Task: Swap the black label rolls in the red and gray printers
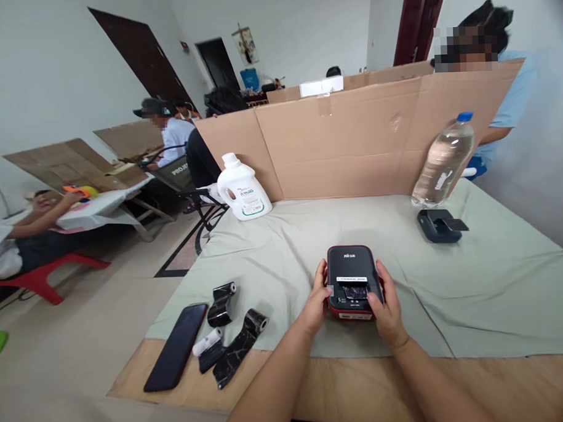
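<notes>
A black portable printer [350, 264] with red sides lies flat on the cloth in front of me. A short piece of shiny black film [357, 292] sticks out of its slot. Round the printer's left side my left hand [316, 302] is closed, its thumb at the edge by a small clear tab. My right hand [387, 306] grips the right side, with the thumb beside the film. To the left lie a roll of black film [222, 304], a second, partly unrolled black roll [242, 348] and a small white-backed roll [209, 348].
A dark phone [176, 347] lies at the table's left corner. A white jug [244, 191] and a large water bottle [443, 162] stand near a cardboard screen [339, 144]. A small black device [439, 226] sits at the right. Other people sit beyond and at the left.
</notes>
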Demonstrator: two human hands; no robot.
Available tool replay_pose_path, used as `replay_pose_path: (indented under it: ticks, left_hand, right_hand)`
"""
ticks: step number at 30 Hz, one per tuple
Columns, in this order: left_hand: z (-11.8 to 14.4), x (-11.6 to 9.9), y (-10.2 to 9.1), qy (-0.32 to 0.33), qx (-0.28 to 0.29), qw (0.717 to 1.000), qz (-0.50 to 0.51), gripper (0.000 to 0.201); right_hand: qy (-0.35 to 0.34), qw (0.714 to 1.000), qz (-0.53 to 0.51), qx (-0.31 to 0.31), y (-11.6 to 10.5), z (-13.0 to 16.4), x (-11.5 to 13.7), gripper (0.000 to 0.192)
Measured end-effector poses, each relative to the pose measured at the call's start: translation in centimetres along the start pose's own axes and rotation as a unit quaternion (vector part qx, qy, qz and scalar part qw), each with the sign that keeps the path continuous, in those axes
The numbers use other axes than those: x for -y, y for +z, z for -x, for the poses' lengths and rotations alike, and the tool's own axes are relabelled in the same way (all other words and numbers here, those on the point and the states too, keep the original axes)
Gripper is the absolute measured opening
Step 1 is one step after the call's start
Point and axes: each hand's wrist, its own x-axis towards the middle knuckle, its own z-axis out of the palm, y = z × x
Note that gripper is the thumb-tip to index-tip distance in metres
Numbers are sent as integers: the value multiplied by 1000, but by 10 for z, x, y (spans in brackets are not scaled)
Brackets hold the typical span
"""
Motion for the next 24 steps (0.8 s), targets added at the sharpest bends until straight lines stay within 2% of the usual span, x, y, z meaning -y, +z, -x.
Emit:
replay_pose_path:
  ticks: [3,6,8,15,24]
  left_hand:
    - [-1,-2,1,0,-27,1000,13,79]
    - [-2,-2,4,-4,-36,999,25,74]
    - [-3,-2,5,-4,-42,999,25,74]
    - [-7,0,11,13,-85,996,-9,79]
    - [-7,6,10,33,-83,996,-25,78]
  right_hand:
    - [-114,988,105,1,-1,0,10,45]
    - [-169,974,150,-12,-2,-1,20,16]
    - [-174,971,165,-17,-1,-2,23,9]
    - [-147,969,198,-18,1,0,24,15]
    - [-152,972,178,-25,2,1,24,14]
